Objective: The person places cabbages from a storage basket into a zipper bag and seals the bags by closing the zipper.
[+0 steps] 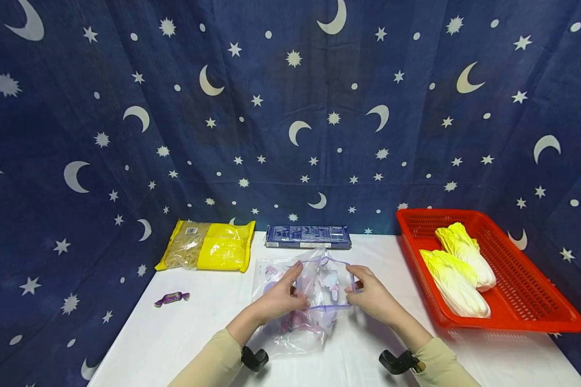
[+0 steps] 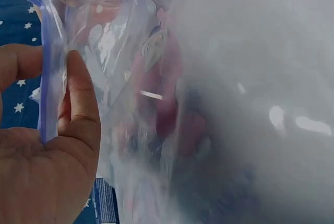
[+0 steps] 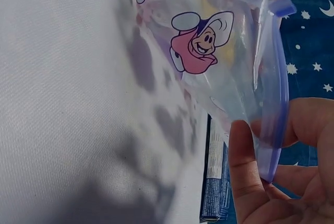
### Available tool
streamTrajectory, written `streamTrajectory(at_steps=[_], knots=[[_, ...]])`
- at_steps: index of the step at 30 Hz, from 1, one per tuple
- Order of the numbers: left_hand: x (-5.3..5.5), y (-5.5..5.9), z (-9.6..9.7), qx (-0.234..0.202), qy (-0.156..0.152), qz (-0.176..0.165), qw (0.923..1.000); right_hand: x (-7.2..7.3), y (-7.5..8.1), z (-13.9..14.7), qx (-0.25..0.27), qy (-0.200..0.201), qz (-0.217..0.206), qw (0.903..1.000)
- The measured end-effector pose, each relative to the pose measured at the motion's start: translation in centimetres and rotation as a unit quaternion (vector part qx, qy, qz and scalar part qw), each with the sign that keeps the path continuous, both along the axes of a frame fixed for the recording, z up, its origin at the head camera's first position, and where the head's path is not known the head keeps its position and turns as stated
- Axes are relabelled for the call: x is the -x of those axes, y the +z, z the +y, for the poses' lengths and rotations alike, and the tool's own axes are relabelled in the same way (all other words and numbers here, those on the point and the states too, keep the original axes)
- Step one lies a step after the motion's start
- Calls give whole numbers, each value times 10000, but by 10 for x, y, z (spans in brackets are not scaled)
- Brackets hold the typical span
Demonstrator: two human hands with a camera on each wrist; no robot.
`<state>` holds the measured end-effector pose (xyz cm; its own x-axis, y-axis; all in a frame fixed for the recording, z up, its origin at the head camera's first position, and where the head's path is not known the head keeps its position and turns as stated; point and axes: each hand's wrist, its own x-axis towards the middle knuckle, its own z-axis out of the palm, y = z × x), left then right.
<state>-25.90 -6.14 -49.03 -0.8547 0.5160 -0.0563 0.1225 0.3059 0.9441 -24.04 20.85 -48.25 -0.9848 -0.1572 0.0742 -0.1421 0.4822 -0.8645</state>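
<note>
Between the two hands is a clear zip-lock bag (image 1: 314, 322) printed with cartoon figures, its purple zip edge (image 1: 326, 308) spread into a wide mouth facing the head camera. My left hand (image 1: 282, 297) pinches the left side of that mouth. In the left wrist view, thumb and fingers lie on either side of the purple strip (image 2: 50, 72). My right hand (image 1: 374, 294) pinches the opposite side, and the right wrist view has its fingers curled round the zip edge (image 3: 282, 88). A pink cartoon figure (image 3: 195, 46) shows on the bag there. Clear printed plastic (image 1: 263, 274) also lies flat behind the left hand.
A red plastic basket (image 1: 528, 322) holding two napa cabbages (image 1: 457, 285) stands on the right. At the back lie a yellow-and-clear food packet (image 1: 208, 246) and a dark blue box (image 1: 307, 236). One purple-wrapped candy (image 1: 171, 299) is on the white table (image 1: 184, 344) at left.
</note>
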Motion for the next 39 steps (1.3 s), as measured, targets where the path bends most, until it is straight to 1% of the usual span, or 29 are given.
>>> streamTrajectory(at_steps=[2, 6, 12, 15, 22, 26, 30, 36, 39], knots=[[-1, 0, 2, -51, 1, 27, 10000, 0, -1, -1, -41, -16, 12, 10000], [-1, 0, 5, -285, 4, 24, 9996, 0, -2, -1, -164, -51, 64, 9998], [-3, 1, 9, -625, 205, -333, 9973, -1, -2, -2, -216, -50, 77, 9997], [-3, 0, 9, -803, 198, -423, 9957, -1, -2, -3, -199, -67, 68, 9998], [-2, 1, 8, -687, 136, -276, 9972, 0, -2, -3, -187, -108, 79, 9997], [-1, -1, 7, -846, 94, -233, 9961, 1, -3, -3, -271, -221, 71, 9994], [0, -5, 7, -973, 73, -122, 9952, 1, -3, -1, -240, -330, 37, 9992], [2, -9, 9, -883, 278, 79, 9957, 2, -3, -1, -432, -317, 186, 9984], [2, -10, 9, -664, 436, 197, 9966, 2, -2, -2, -467, -337, 216, 9981]])
